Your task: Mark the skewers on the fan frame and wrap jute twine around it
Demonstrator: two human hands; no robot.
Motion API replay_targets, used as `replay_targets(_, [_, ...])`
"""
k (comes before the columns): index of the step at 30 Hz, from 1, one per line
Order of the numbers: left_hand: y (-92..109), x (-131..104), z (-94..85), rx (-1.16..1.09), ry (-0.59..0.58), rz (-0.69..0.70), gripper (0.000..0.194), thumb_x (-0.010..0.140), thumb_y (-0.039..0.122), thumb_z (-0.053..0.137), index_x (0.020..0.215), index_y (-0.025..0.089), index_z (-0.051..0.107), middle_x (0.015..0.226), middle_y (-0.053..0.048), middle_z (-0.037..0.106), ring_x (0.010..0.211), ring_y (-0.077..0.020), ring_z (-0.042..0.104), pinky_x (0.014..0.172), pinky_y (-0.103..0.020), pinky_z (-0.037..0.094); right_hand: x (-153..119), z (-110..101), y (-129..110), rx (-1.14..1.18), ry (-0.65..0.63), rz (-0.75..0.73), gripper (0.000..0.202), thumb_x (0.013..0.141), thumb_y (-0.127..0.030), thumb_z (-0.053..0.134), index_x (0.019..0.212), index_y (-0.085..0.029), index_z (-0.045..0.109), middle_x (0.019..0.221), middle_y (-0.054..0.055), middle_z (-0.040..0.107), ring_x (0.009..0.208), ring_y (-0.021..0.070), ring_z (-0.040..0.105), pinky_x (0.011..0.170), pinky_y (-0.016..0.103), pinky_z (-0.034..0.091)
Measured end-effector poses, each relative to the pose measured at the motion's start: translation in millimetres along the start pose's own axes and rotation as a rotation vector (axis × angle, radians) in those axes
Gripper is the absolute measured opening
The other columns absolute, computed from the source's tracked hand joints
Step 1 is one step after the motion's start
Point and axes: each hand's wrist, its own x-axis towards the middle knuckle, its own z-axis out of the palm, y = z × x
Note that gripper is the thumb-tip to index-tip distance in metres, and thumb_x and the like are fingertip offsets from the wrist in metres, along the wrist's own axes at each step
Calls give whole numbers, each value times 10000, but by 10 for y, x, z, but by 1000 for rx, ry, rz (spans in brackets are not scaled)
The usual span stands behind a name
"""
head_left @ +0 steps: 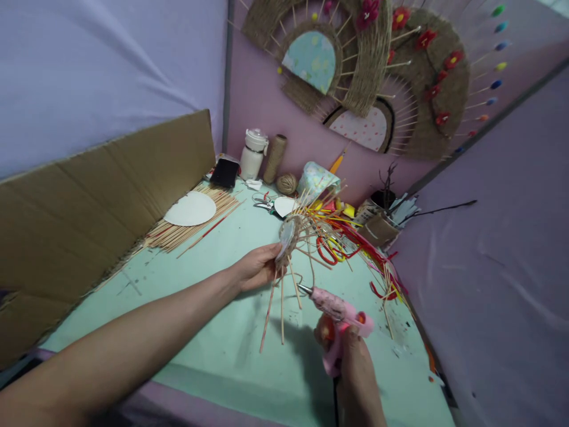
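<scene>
My left hand is closed on a small twine-wrapped craft piece with a pale face. Thin wooden sticks fan out from its edge, some pointing down toward me and others away. In my right hand is a pink hot glue gun, my fingers wrapped round its handle. Its metal nozzle points left, close to the lower sticks and a loose strand of twine. Whether the nozzle touches a stick, I cannot tell.
Wooden sticks lie under a white oval card beside a cardboard panel. Behind are a white bottle, a twine spool, a twine ball and pruning shears. Red-handled scissors lie at right near red pipe cleaners.
</scene>
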Motion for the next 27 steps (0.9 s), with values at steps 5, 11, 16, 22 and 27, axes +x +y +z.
replay_targets(5, [23, 31, -42, -35, 54, 20, 134, 907, 157, 527, 865, 95, 638, 704, -43, 617, 584, -101, 584, 564, -220, 516, 119, -600, 52, -69, 283, 78, 698, 650, -843, 497, 723, -162, 631, 549, 23, 553, 463, 137, 469, 422, 245, 342])
replay_targets(11, [5, 16, -39, -4, 49, 27, 76, 837, 169, 649, 900, 135, 626, 754, -16, 642, 609, -95, 605, 583, -227, 524, 150, -1149, 84, -518, 402, 299, 555, 723, -720, 499, 592, -190, 600, 460, 27, 552, 478, 191, 527, 487, 288, 400])
replay_targets(16, [9, 0, 3, 33, 75, 38, 177, 794, 169, 702, 947, 158, 612, 781, -1, 658, 613, -88, 617, 565, -211, 515, 87, -1199, -104, -968, 392, 318, 436, 771, -603, 494, 666, -215, 665, 550, 88, 647, 637, 290, 633, 594, 352, 429])
replay_targets(22, [13, -18, 29, 57, 85, 19, 158, 809, 154, 671, 944, 184, 594, 788, 6, 666, 624, -97, 632, 568, -221, 533, 109, -816, -255, -708, 336, -174, 421, 770, -574, 585, 917, -194, 692, 973, 146, 707, 884, 299, 654, 757, 397, 499])
replay_targets(27, [21, -77, 76, 70, 40, -2, 206, 824, 153, 636, 1022, 193, 594, 863, -19, 682, 675, -129, 653, 641, -302, 583, 491, -170, -404, -376, -155, -424, 425, 829, -379, 641, 1232, -255, 581, 1342, 91, 552, 1210, 239, 530, 1002, 400, 436])
